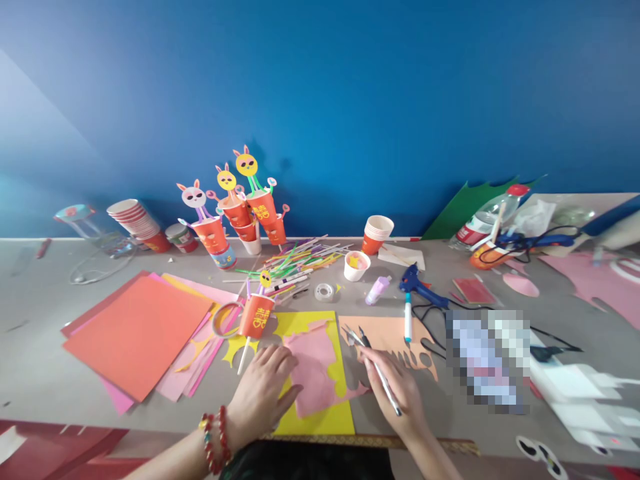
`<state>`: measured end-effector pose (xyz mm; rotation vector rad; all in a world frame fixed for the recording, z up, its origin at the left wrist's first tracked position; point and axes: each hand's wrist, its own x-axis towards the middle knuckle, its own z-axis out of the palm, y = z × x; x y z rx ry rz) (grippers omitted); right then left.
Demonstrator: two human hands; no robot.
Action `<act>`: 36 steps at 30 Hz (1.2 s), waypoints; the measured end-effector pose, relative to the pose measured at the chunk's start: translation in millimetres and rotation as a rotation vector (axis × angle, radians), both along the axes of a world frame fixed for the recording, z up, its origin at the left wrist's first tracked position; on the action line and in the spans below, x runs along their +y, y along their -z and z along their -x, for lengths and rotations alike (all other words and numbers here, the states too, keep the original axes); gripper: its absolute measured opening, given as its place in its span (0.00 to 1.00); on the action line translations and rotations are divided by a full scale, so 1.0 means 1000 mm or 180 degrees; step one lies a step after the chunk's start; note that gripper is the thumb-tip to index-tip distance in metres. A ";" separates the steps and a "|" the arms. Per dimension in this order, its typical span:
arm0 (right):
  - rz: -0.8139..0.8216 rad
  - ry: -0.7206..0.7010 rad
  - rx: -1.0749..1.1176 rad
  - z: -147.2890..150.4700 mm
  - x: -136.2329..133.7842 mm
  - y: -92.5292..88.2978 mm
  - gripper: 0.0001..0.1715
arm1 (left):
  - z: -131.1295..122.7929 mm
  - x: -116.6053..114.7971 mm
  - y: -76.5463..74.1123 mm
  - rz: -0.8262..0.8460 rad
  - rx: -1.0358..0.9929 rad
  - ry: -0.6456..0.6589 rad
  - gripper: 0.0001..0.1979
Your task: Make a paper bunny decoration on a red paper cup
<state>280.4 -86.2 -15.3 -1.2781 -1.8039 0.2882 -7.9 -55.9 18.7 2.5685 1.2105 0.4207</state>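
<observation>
My left hand [265, 393] lies flat with fingers spread over the left edge of a pink paper sheet [310, 367] with cut-out edges. Under that is a yellow sheet [343, 423]. In my right hand [400, 393] is a silver pen [384, 383] with a black front end. A pointed metal piece [351, 335] shows beside the pen's tip; I cannot tell whether it is joined to the pen. Both points are over an orange sheet [380, 328] with cut-outs. Beyond my left hand, a red paper cup [257, 316] lies tilted on a straw.
Red cup figures with rabbit heads [209, 233] stand at the back left, near loose straws [300, 263]. Coloured paper [140, 333] is stacked left. A blue glue gun [423, 290], a marker [408, 319], tape [324, 292] and a white power strip [575, 387] with cables lie around the right side.
</observation>
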 end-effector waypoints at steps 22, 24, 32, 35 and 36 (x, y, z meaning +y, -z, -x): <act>-0.0188 0.0781 -0.1110 -0.050 0.016 -0.007 0.22 | -0.002 0.014 0.041 -0.0002 0.0030 0.0002 0.40; -0.0182 0.0809 -0.1444 -0.062 0.026 -0.009 0.27 | -0.004 0.015 0.040 0.0014 0.0005 -0.0009 0.42; 0.0230 0.0986 -0.2157 -0.076 0.063 -0.003 0.32 | -0.010 0.015 0.035 0.0235 -0.0152 -0.0035 0.43; 0.0275 0.1099 -0.2339 -0.078 0.070 0.000 0.33 | -0.008 0.015 0.035 0.0293 -0.0224 -0.0002 0.40; 0.0259 0.1121 -0.2357 -0.079 0.071 0.000 0.33 | -0.007 0.016 0.034 0.0281 -0.0271 0.0029 0.37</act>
